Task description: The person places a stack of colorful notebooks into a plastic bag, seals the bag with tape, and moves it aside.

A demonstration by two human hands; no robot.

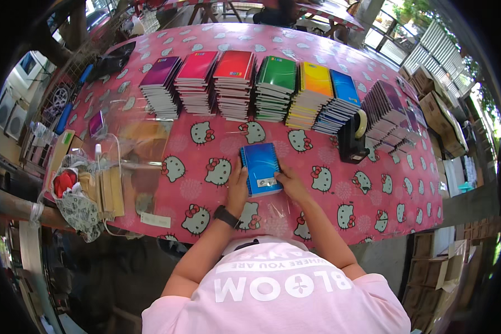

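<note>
A blue spiral notebook (260, 164), with a small white label near its lower edge, is between my two hands above the pink patterned tablecloth (295, 206). My left hand (238, 186) grips its left edge, where the wire binding runs. On the lower right edge, my right hand (288, 181) is closed with the thumb on the cover. Beyond it stand stacks of spiral notebooks in a curved row: purple (161, 72), pink (197, 67), red (235, 65), green (278, 72), yellow (316, 78) and blue (345, 87).
A black tape dispenser (352, 142) stands before the blue stack, near more purple notebooks (385, 97) at the right. At the left lie a patterned cloth bag (78, 203) and a white cable (119, 167). Cardboard boxes (442, 122) sit beyond the table's right edge.
</note>
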